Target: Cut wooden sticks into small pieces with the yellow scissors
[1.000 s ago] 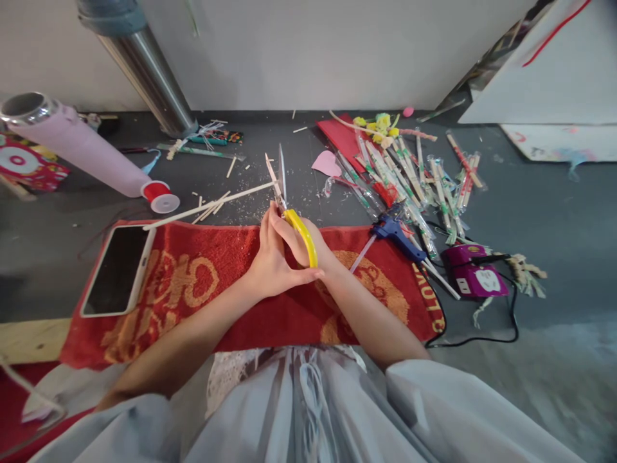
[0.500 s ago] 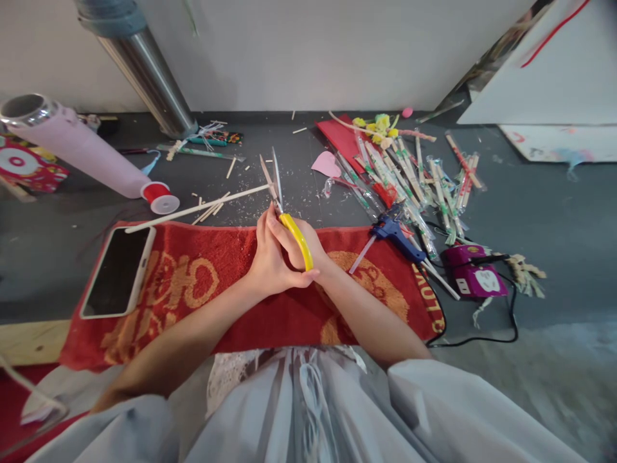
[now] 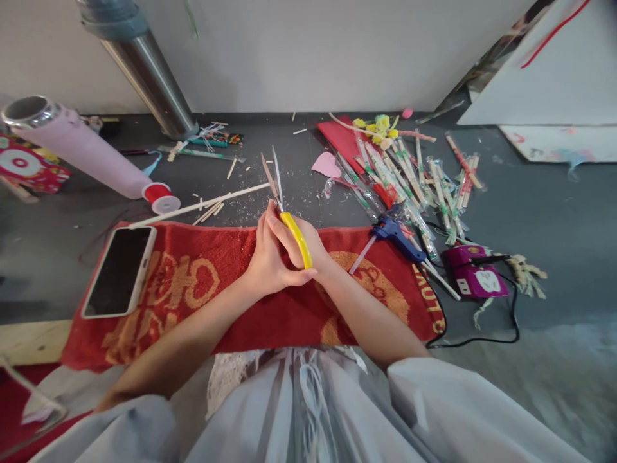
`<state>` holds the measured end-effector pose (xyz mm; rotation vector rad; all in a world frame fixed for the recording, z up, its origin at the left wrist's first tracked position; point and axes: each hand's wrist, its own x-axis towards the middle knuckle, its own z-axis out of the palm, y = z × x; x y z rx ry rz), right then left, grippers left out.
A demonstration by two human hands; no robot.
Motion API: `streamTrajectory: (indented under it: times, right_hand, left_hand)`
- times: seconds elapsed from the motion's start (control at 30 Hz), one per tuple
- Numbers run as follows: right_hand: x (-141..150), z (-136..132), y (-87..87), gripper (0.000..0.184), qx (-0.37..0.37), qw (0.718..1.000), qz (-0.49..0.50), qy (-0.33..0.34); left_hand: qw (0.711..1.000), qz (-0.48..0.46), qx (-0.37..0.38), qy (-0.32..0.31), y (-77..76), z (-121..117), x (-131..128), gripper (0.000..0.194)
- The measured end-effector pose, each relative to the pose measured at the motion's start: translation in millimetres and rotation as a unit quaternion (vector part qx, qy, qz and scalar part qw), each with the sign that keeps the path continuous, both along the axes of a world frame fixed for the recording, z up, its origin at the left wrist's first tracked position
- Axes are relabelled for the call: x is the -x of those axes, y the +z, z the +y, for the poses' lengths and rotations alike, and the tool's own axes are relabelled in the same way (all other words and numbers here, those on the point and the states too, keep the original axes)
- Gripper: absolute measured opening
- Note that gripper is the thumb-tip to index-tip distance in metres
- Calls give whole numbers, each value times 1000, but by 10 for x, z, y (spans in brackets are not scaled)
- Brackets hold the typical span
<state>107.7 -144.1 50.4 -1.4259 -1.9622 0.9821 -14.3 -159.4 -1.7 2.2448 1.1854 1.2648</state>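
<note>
My right hand (image 3: 308,243) grips the yellow-handled scissors (image 3: 297,238), whose parted blades point away from me. My left hand (image 3: 272,257) is closed round the handles from the left, its thumb stretched across toward my right wrist. A long pale wooden stick (image 3: 207,204) reaches from the phone's top edge to the blades, with its right end between or against them. Below both hands lies a red towel (image 3: 231,321). Short cut stick pieces (image 3: 212,211) and fine chips are scattered on the dark grey table (image 3: 308,173) around the stick.
At left are a white-framed phone (image 3: 118,273), a red ribbon spool (image 3: 161,197), a pink tumbler (image 3: 91,151) and a steel flask (image 3: 154,80). A blue glue gun (image 3: 395,236), several wrapped chopsticks (image 3: 400,170), a pink paper heart (image 3: 326,164) and a purple box (image 3: 475,271) lie right.
Both hands and the scissors have shifted slightly left and then held nearly still. The stick's left end moved left, then slightly back right and up. The blades remain parted.
</note>
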Motion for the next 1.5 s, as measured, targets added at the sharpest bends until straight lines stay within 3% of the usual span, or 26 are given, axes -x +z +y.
streamTrajectory:
  times: [0.1,0.2,0.27,0.43,0.67,1.2,1.5]
  right_hand:
    - [-59,10,96,53,19,999,-16,-30]
    - [-137,33,203,55,27,991,-111,-70]
    - [-168,42,244,56,24,982,-170,-72]
    - [-145,26,232,59,10,970,-242,-37]
    - [-142,47,215,65,-18,961,-276,18]
    - [-218,84,199,59,-55,958,-272,71]
    - [-235,100,194,55,-61,955,-278,79]
  left_hand:
    - [997,1,-80,23,85,-1,88,90]
    - [977,31,-194,83,195,13,214,66]
    - [967,64,-221,113,265,37,291,53]
    - [964,135,-97,206,381,128,378,40]
    - [948,195,1,252,347,180,374,44]
    - [950,168,-48,260,266,197,407,43]
    - [952,158,-37,258,263,193,415,41]
